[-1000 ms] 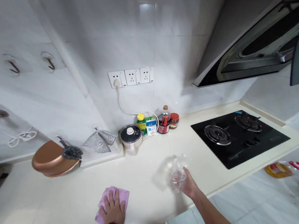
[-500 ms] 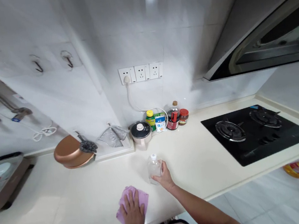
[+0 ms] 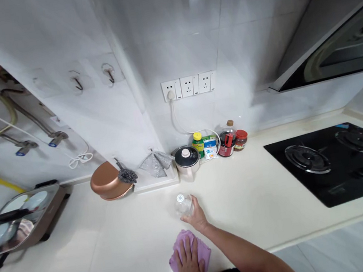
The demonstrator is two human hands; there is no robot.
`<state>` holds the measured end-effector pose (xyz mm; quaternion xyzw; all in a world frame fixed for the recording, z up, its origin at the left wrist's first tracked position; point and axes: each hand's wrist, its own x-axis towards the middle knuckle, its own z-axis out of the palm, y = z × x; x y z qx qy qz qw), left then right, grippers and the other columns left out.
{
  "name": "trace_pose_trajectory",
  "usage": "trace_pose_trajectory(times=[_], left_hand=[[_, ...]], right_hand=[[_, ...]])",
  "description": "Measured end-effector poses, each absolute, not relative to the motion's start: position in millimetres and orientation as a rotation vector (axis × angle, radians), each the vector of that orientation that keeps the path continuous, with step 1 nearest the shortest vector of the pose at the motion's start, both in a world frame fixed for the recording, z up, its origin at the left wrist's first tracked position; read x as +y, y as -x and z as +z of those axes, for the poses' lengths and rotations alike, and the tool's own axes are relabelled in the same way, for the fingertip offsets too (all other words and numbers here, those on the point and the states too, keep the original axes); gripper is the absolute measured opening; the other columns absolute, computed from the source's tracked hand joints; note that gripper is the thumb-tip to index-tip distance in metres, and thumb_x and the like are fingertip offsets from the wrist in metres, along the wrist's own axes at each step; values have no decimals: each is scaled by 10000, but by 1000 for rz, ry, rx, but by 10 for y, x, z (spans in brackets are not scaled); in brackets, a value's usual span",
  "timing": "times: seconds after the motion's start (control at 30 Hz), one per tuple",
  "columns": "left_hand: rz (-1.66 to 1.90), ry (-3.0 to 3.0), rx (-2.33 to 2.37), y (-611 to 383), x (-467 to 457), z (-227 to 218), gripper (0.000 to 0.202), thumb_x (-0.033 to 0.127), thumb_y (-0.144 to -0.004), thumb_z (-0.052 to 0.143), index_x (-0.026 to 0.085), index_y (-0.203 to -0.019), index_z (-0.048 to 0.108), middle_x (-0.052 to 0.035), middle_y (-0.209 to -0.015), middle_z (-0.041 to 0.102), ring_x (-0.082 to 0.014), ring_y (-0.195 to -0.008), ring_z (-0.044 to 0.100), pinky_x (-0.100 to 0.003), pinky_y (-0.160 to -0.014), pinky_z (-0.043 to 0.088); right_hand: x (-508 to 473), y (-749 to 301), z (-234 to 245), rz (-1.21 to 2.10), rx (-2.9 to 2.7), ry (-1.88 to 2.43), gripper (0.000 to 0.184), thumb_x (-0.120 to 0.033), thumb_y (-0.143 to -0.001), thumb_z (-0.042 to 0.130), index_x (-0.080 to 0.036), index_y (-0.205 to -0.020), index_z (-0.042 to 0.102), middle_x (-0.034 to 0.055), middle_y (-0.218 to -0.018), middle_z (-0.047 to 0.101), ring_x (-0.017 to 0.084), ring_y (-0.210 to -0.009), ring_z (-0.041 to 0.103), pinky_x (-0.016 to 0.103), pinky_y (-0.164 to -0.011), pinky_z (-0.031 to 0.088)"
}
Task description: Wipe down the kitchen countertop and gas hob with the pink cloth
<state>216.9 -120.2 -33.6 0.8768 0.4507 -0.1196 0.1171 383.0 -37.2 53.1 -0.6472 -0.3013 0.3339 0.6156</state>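
My right hand (image 3: 195, 215) is wrapped around the side of a clear bottle (image 3: 185, 206) with a white cap, over the middle of the counter. The cap faces up toward me. I cannot tell whether the bottle's base touches the counter. Close to the front edge, my left hand (image 3: 190, 264) lies flat with fingers stretched out on a crumpled purple cloth (image 3: 204, 251). The cloth rests on the pale counter (image 3: 133, 247), just on the near side of the bottle.
Along the wall stand a lidded electric pot (image 3: 187, 164), a yellow-capped container (image 3: 198, 145), a white-blue packet (image 3: 209, 147) and a red-lidded jar (image 3: 241, 140). A copper-coloured pan (image 3: 108, 181) leans left. A gas hob (image 3: 336, 167) is right; an electric pan holding dishes (image 3: 48, 212) sits far left.
The view has swung left. My right hand has brought the bottle leftward along the counter, its cap now turned more toward me. My left hand and the cloth are now closer below the bottle.
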Motion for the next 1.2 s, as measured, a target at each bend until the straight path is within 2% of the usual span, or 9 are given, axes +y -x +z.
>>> trace_pose_trajectory(times=[0.07, 0.17, 0.27, 0.37, 0.47, 0.67, 0.83, 1.0, 1.2], left_hand=[[-374, -2581, 1176, -2271, -1202, -364, 826, 513, -925, 463, 340, -1626, 62, -39, -1722, 118, -420, -1589, 62, -733, -1243, 73], [-442, -2568, 888, -2533, -1198, -326, 842, 558, -920, 472, 343, -1631, 75, -42, -1720, 110, -433, -1587, 77, -742, -1248, 52], [-443, -2560, 672, -2843, -1175, -224, 841, 589, -926, 461, 321, -1643, 111, -44, -1727, 54, -418, -1593, 57, -718, -1261, 33], [-354, -2594, 581, -3131, -1143, -148, 811, 524, -939, 466, 325, -1646, 122, -43, -1732, 59, -400, -1599, 38, -712, -1261, 16], [-254, -2640, 579, -3413, -1130, -132, 754, 464, -955, 452, 337, -1646, 178, -35, -1737, 109, -382, -1605, 36, -702, -1263, 7], [-255, -2695, 491, -4079, -1296, -127, 707, 515, -981, 402, 342, -1645, 233, -12, -1746, 127, -351, -1610, -8, -672, -1271, 7], [-325, -2733, 208, -4764, -1688, -134, 698, 483, -991, 407, 370, -1648, 199, 28, -1753, 91, -319, -1616, -28, -660, -1275, -11], [-299, -2718, 28, -5679, -1844, -85, 718, 515, -994, 400, 336, -1655, 182, -3, -1758, 73, -326, -1614, -31, -648, -1273, -48], [-311, -2630, 538, -6563, -1194, 127, 709, 504, -992, 360, 297, -1656, 227, -11, -1760, 85, -340, -1609, -73, -620, -1270, -54]], right_hand=[[-498, -3891, 546, 779, -678, 1476, 1056, -178, -453, 896, -298, -1431, 518, 55, -1453, 582, 326, -1400, 486, 529, -1237, 319], [-890, -4076, 500, 744, -635, 1469, 1003, -219, -563, 868, -325, -1485, 489, 45, -1569, 490, 304, -1502, 373, 541, -1275, 235], [-1491, -4383, 378, 672, -622, 1542, 821, -324, -720, 813, -332, -1480, 505, 47, -1570, 497, 289, -1501, 384, 545, -1272, 247], [-2173, -4783, 229, 531, -637, 1706, 707, -432, -828, 736, -299, -1483, 505, 79, -1562, 506, 301, -1487, 405, 547, -1267, 266], [-2820, -5186, 83, 353, -591, 1877, 693, -510, -885, 649, -255, -1505, 474, 115, -1571, 487, 321, -1483, 405, 555, -1256, 283], [-3737, -5857, -168, 47, -583, 2157, 717, -631, -942, 490, -212, -1522, 449, 156, -1583, 460, 356, -1506, 351, 590, -1236, 291], [-4094, -6321, -240, -76, -671, 2242, 689, -603, -986, 425, -227, -1564, 394, 149, -1582, 466, 359, -1522, 318, 620, -1233, 264], [-4306, -6786, -269, -67, -780, 2293, 663, -570, -1009, 393, -240, -1583, 364, 137, -1586, 467, 366, -1526, 315, 632, -1235, 237], [-4415, -7350, -406, -74, -923, 2352, 645, -501, -1018, 375, -278, -1619, 299, 100, -1615, 442, 349, -1534, 311, 609, -1241, 236]])
